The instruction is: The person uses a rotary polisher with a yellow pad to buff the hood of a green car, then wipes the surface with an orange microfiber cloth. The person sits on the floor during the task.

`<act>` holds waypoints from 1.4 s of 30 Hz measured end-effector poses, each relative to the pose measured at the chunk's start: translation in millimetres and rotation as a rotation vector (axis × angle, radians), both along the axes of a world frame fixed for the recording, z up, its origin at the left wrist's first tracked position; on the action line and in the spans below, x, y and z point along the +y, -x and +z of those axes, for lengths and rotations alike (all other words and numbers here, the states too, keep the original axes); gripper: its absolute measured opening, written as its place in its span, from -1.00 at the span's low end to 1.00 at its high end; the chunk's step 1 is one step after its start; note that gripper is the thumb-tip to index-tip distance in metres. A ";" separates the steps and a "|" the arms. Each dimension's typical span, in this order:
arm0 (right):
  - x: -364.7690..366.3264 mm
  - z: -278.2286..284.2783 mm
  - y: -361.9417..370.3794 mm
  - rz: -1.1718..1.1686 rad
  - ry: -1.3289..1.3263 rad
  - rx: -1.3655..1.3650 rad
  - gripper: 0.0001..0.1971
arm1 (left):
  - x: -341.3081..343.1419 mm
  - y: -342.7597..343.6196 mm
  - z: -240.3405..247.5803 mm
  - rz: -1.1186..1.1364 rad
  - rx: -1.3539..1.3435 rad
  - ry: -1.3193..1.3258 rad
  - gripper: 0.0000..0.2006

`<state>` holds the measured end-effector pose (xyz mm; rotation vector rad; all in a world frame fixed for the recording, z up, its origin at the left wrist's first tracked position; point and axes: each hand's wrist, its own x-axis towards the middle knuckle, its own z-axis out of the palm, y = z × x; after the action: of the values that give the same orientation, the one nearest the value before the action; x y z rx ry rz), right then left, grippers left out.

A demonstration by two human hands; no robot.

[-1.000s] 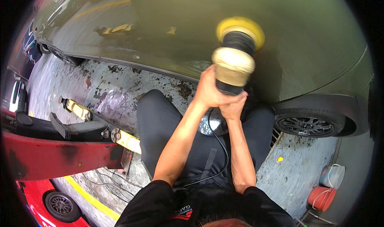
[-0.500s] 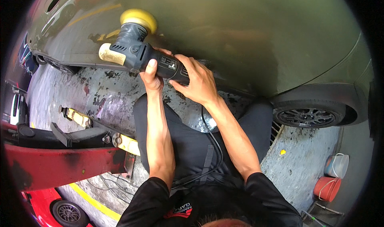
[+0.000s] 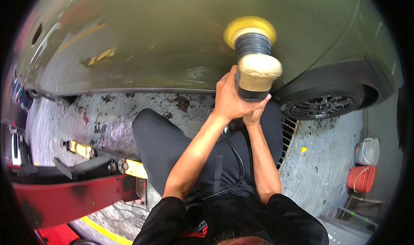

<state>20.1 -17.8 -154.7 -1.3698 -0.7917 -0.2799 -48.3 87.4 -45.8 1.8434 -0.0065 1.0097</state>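
Both my hands hold a car polisher [image 3: 253, 93] up against the side of an olive-green car [image 3: 172, 42]. Its round yellow foam pad [image 3: 230, 31] meets the door panel ahead of the rear wheel, and a worn tan cover wraps the tool's head. My left hand [image 3: 227, 97] is closed round the tool's body from the left side. Behind and below it, my right hand [image 3: 255, 112] grips the body too, its fingers partly hidden by the polisher. A black power cord [image 3: 238, 156] runs down from the tool across my lap.
To the right is the car's rear wheel [image 3: 321, 104], with a floor grate [image 3: 288, 139] beside it. A red bucket [image 3: 361, 179] and a clear bucket [image 3: 368, 151] stand farther right. On the left, a red lift arm [image 3: 77, 197] with yellow pads reaches near my knee.
Both hands have carried the polisher rightward along the car's side toward the rear wheel. The tool has turned so its head end now faces up toward me.
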 end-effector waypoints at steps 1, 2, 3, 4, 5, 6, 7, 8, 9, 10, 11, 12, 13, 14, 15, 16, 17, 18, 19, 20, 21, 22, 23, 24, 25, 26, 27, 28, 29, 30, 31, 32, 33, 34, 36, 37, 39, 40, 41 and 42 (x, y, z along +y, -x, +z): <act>-9.4 -4.4 -5.1 -0.020 -0.026 0.017 -0.19 | -12.2 -6.6 2.9 0.056 0.007 -0.097 -0.20; -15.7 -9.2 -10.2 -0.040 -0.059 0.033 -0.18 | -24.8 -12.7 5.9 0.111 0.011 -0.195 -0.20; -22.7 -11.4 -14.0 -0.058 -0.082 0.048 -0.18 | -35.8 -19.2 10.1 0.092 0.029 -0.214 -0.20; -28.2 -13.3 -15.0 -0.077 -0.110 0.067 -0.17 | -44.1 -23.5 14.7 0.073 0.047 -0.243 -0.20; -34.0 -14.1 -19.3 -0.101 -0.139 0.078 -0.16 | -52.5 -28.8 19.6 0.057 0.065 -0.272 -0.20; -42.7 -15.0 -16.9 -0.121 -0.158 0.095 -0.15 | -61.0 -33.6 25.2 0.029 0.057 -0.284 -0.19; -49.3 -14.8 -18.8 -0.140 -0.173 0.100 -0.14 | -71.9 -39.1 31.1 0.006 0.050 -0.296 -0.18; -57.2 -13.7 -21.5 -0.158 -0.190 0.102 -0.13 | -81.7 -44.2 37.0 -0.014 0.044 -0.308 -0.17; -61.9 -11.3 -23.2 -0.163 -0.205 0.108 -0.13 | -86.6 -47.3 43.9 -0.019 0.036 -0.346 -0.12; -66.2 -8.6 -26.6 -0.164 -0.222 0.107 -0.12 | -90.5 -50.3 50.9 -0.044 0.044 -0.333 -0.09; -67.2 -3.0 -29.8 -0.155 -0.233 0.104 -0.11 | -92.8 -54.1 55.2 -0.026 0.012 -0.331 -0.08; -67.3 1.8 -31.9 -0.144 -0.247 0.104 -0.10 | -92.2 -56.9 59.1 -0.005 -0.019 -0.330 -0.08; -73.5 5.8 -31.8 -0.151 -0.259 0.110 -0.09 | -94.6 -56.7 64.2 -0.011 -0.009 -0.322 -0.08; -77.4 9.8 -31.3 -0.154 -0.266 0.111 -0.09 | -96.4 -56.2 69.3 -0.016 0.002 -0.314 -0.08; -75.7 15.1 -32.2 -0.142 -0.275 0.110 -0.08 | -94.3 -55.7 71.8 -0.007 0.012 -0.311 -0.09; -72.4 19.8 -32.5 -0.129 -0.277 0.110 -0.07 | -90.1 -54.1 72.4 0.003 -0.001 -0.293 -0.09; -69.4 24.4 -31.4 -0.115 -0.275 0.109 -0.06 | -84.1 -51.1 73.1 0.014 -0.014 -0.276 -0.09; -65.1 28.6 -30.1 -0.100 -0.268 0.106 -0.05 | -77.5 -48.0 72.2 0.026 -0.026 -0.259 -0.09; -59.8 32.9 -28.5 -0.087 -0.260 0.101 -0.04 | -70.4 -45.8 68.4 0.057 -0.067 -0.252 -0.09; -50.7 36.7 -26.3 -0.056 -0.249 0.100 -0.04 | -59.4 -42.4 63.5 0.070 -0.079 -0.225 -0.10; -41.4 40.0 -24.0 -0.026 -0.233 0.098 -0.03 | -47.6 -37.9 58.4 0.085 -0.092 -0.198 -0.10; -29.8 43.2 -22.0 0.010 -0.214 0.091 -0.02 | -34.8 -32.2 53.1 0.102 -0.106 -0.172 -0.10; -23.0 45.9 -17.3 0.026 -0.191 0.087 -0.01 | -24.5 -25.2 48.2 0.036 -0.097 -0.082 -0.12; -15.2 48.4 -11.0 0.047 -0.157 0.082 0.00 | -13.5 -17.9 46.2 -0.018 -0.092 -0.019 -0.11; -6.2 51.5 -5.0 0.073 -0.121 0.074 0.01 | -1.8 -10.1 45.0 -0.068 -0.090 0.046 -0.10; 2.4 54.8 1.9 0.100 -0.078 0.066 0.01 | 10.0 -0.3 43.3 -0.095 -0.079 0.120 -0.14; 13.6 60.1 9.3 0.126 -0.032 0.060 0.02 | 22.0 10.9 42.6 -0.116 -0.072 0.197 -0.18; 23.3 66.4 17.0 0.139 0.022 0.058 0.03 | 32.9 19.9 40.2 -0.143 -0.064 0.276 -0.22; 34.6 72.0 23.9 0.152 0.072 0.058 0.02 | 46.0 27.4 34.3 -0.148 -0.102 0.324 -0.27; 45.7 74.8 30.2 0.163 0.126 0.055 0.01 | 58.0 35.8 29.5 -0.153 -0.145 0.373 -0.31; 58.6 84.6 38.4 0.181 0.166 0.071 -0.03 | 71.9 41.7 22.5 -0.153 -0.181 0.416 -0.36; 69.9 95.8 47.2 0.160 0.229 0.036 -0.06 | 86.6 48.2 15.6 -0.148 -0.220 0.458 -0.40; 80.8 106.2 54.1 0.175 0.262 -0.009 -0.11 | 101.4 53.9 8.5 -0.146 -0.260 0.501 -0.44; 93.4 111.1 58.7 0.200 0.255 -0.050 -0.11 | 113.6 59.4 7.8 -0.160 -0.302 0.533 -0.38; 118.3 122.3 69.6 0.223 0.325 -0.130 -0.10 | 143.8 71.8 -4.4 -0.132 -0.390 0.510 -0.23; 127.4 128.1 72.8 0.221 0.374 -0.154 -0.12 | 151.8 76.4 4.6 -0.121 -0.415 0.496 -0.23; 145.6 140.0 78.0 0.250 0.406 -0.213 -0.15 | 181.7 86.5 0.9 -0.082 -0.406 0.503 -0.17; 151.6 145.0 78.3 0.266 0.389 -0.243 -0.17 | 190.4 89.9 6.8 -0.064 -0.396 0.507 -0.11; 154.9 145.3 76.0 0.271 0.372 -0.307 -0.17 | 197.5 89.8 12.5 -0.087 -0.437 0.506 -0.13; 159.1 146.2 73.4 0.272 0.347 -0.352 -0.19 | 201.1 90.7 24.3 -0.105 -0.477 0.505 -0.16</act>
<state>-53.4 141.3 -8.5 -1.5335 -1.3568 -0.1750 -139.1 288.5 -21.5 1.1117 -0.1231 1.2245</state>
